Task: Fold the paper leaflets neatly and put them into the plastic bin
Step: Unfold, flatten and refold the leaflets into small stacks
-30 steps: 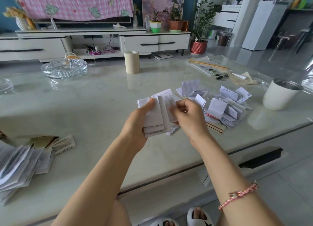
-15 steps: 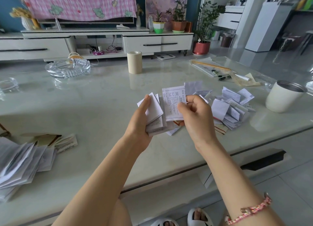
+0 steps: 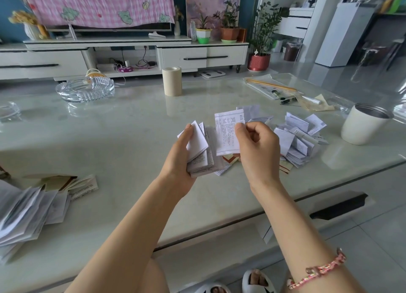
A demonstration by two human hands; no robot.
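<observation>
My left hand [image 3: 178, 160] grips a small stack of folded white leaflets [image 3: 201, 152] above the pale table, thumb on top of it. Just to its right, my right hand [image 3: 256, 147] pinches one printed leaflet [image 3: 226, 136] by its right edge and holds it upright, apart from the stack. A loose heap of folded leaflets [image 3: 301, 138] lies on the table to the right of my right hand. Another pile of leaflets [image 3: 26, 211] sits at the table's near left edge. No plastic bin shows in this view.
A white cylindrical cup [image 3: 362, 125] stands at the far right of the table [image 3: 123, 138]. A glass ashtray [image 3: 85, 88] and a beige tape roll [image 3: 172, 80] stand toward the back. A clear folder with pens [image 3: 274, 88] lies back right.
My right hand has drawn one printed leaflet out of the stack in my left hand and lifted it upright to the right. The left hand keeps hold of the stack.
</observation>
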